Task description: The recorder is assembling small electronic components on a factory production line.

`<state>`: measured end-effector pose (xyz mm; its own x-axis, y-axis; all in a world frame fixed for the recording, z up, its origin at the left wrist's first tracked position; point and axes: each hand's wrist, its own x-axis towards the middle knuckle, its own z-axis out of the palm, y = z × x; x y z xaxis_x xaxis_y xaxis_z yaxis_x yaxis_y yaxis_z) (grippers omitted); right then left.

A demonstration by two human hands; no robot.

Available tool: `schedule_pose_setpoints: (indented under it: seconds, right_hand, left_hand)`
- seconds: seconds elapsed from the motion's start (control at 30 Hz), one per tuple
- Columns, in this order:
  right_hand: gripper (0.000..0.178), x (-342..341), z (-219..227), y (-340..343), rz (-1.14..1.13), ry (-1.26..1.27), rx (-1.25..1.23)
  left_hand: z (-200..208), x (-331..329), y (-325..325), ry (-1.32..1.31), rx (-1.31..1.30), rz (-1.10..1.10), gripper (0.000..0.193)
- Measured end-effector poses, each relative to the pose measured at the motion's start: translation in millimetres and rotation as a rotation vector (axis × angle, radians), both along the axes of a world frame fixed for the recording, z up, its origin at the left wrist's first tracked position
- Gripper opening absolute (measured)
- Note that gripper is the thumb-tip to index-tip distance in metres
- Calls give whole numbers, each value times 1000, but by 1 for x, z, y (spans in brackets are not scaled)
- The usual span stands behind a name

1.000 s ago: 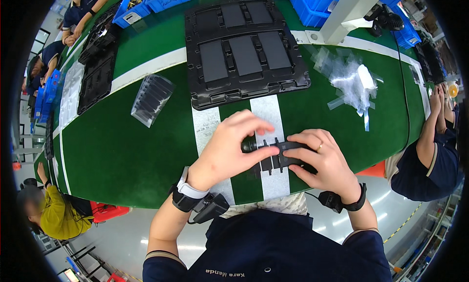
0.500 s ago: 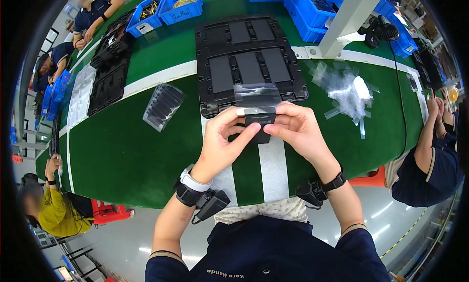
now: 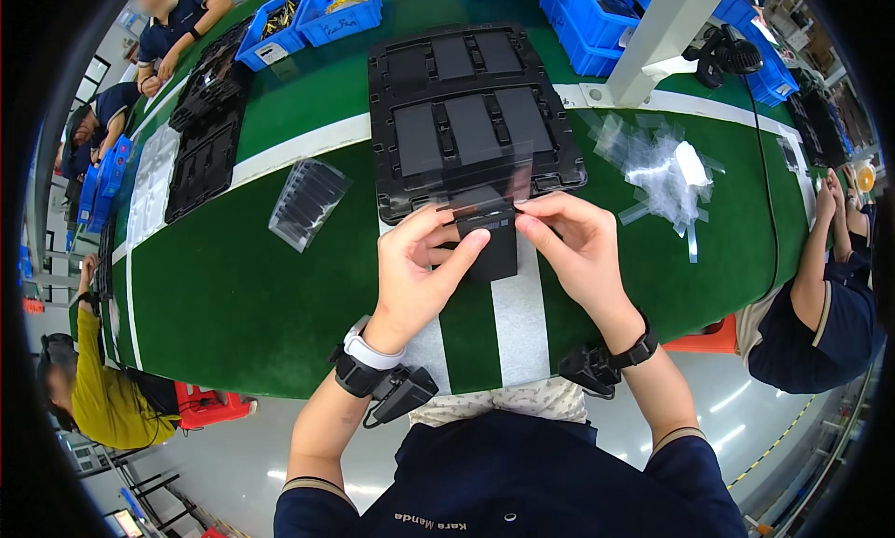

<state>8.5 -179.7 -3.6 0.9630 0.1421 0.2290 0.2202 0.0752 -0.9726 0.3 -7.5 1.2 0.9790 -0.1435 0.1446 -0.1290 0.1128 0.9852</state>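
Note:
My left hand (image 3: pixel 410 272) grips a flat black pack (image 3: pixel 494 256) by its left edge, thumb on its face; the pack looks like a phone battery. A clear film strip (image 3: pixel 489 170) stands up from the pack's far end, over the near edge of a black moulded tray (image 3: pixel 382 118). At the pack's right corner, my right hand (image 3: pixel 585 249) is closed in a pinch, thumb against index finger, on the film's edge. Several dark grey flat pieces (image 3: pixel 525 123) lie in the tray's pockets.
A loose heap of clear film strips (image 3: pixel 653 170) lies to the right. Left of the tray is a clear sheet with dark bars (image 3: pixel 310 202). Blue bins (image 3: pixel 345 16) stand at the back, near a white post (image 3: pixel 667 44). Co-workers sit at both sides.
My right hand has moved slightly right, its thumb off the pack's face and onto its corner. The film has tilted, and more of the pack's face shows. The co-worker in yellow lowered an arm.

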Motion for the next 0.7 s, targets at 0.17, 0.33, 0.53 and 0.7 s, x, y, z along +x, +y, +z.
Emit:
schedule_pose_setpoints:
  seconds: [0.17,0.33,0.53,0.7]
  right_hand:
    - [6,-2,2,0,4,-79,43]
    - [8,-2,4,-3,182,290,319]
    - [9,-3,2,-5,135,144,-43]
    - [15,-5,3,5,227,208,17]
  left_hand:
    - [0,-1,4,67,-130,-63,24]
    - [2,-1,7,126,-165,-215,25]
    - [3,-1,4,141,-168,-226,26]
    - [0,2,4,123,-127,-194,27]
